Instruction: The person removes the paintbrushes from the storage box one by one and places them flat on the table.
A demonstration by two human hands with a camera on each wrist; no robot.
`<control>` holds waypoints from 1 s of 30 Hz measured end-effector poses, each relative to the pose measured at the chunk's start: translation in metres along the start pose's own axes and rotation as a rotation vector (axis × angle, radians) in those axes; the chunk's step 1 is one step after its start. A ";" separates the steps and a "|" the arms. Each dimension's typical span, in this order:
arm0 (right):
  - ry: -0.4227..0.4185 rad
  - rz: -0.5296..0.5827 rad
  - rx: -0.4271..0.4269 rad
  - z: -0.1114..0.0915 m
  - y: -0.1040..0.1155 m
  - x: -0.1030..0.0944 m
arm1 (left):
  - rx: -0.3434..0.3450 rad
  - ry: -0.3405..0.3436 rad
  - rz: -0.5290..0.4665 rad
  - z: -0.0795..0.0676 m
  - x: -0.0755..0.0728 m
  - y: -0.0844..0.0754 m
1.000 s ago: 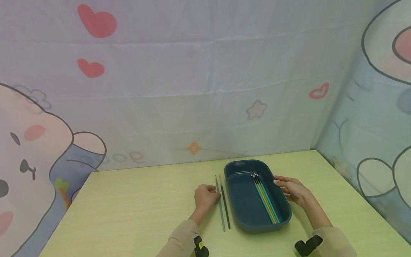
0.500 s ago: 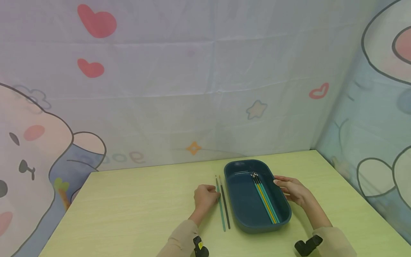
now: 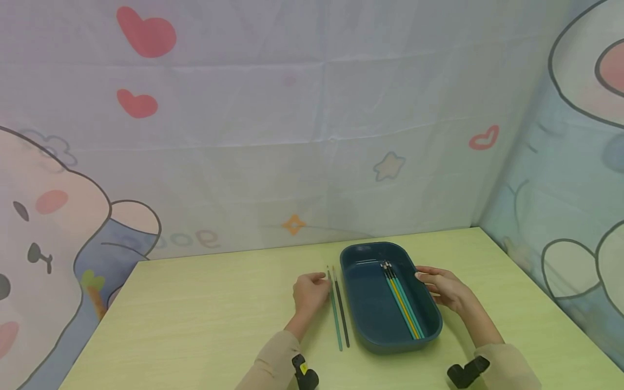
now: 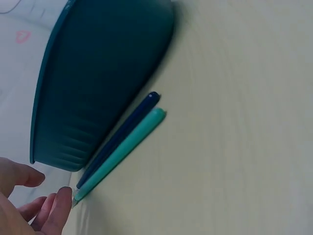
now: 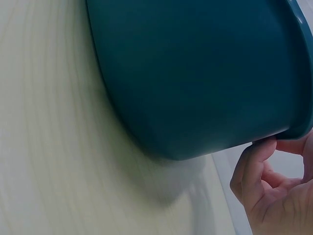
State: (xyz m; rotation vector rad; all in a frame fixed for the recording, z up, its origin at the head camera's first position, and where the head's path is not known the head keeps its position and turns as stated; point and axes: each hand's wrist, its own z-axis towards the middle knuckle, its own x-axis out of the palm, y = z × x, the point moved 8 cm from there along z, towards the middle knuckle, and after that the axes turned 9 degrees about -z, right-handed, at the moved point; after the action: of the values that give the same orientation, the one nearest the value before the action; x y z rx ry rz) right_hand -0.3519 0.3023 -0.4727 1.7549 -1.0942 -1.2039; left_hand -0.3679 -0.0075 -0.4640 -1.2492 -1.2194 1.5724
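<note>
A dark teal rectangular tub [image 3: 365, 319] stands on the table. My right hand [image 3: 446, 290] grips its right rim, thumb over the edge and fingers curled beneath the lip [image 5: 293, 134]. Inside lie several slim teal and yellow pencil-like sticks [image 3: 402, 300] with black bands near their far ends. Left of the tub, a teal stick [image 3: 336, 319] and a dark stick [image 3: 343, 311] lie side by side. My left hand [image 3: 310, 294] is beside their far ends. In the left wrist view its thumb and fingers stand apart, fingertips close to the teal stick's thin end [image 4: 80, 195]; contact is unclear.
The pale yellow table [image 3: 205, 314] reaches a back wall covered by a printed cloth [image 3: 234, 108]. A second printed cloth [image 3: 570, 216] closes the right side. Black wrist cameras sit on both sleeves.
My left hand has shifted slightly up and left, and its fingertips have drawn back from over the teal stick. The right hand, tub and sticks stay in place.
</note>
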 end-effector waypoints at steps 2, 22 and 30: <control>0.000 0.001 -0.002 0.000 0.000 0.000 | -0.002 -0.006 -0.025 0.000 0.000 -0.002; 0.005 -0.050 0.033 -0.001 0.001 -0.006 | -0.016 0.042 -0.215 0.000 0.010 -0.033; 0.019 -0.019 0.052 0.000 0.000 -0.005 | -0.007 0.038 -0.218 -0.003 0.009 -0.041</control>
State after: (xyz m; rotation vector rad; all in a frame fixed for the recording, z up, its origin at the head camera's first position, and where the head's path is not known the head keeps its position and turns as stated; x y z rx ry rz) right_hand -0.3534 0.3064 -0.4708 1.8160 -1.1098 -1.1777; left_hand -0.3671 0.0113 -0.4269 -1.1049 -1.2912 1.3818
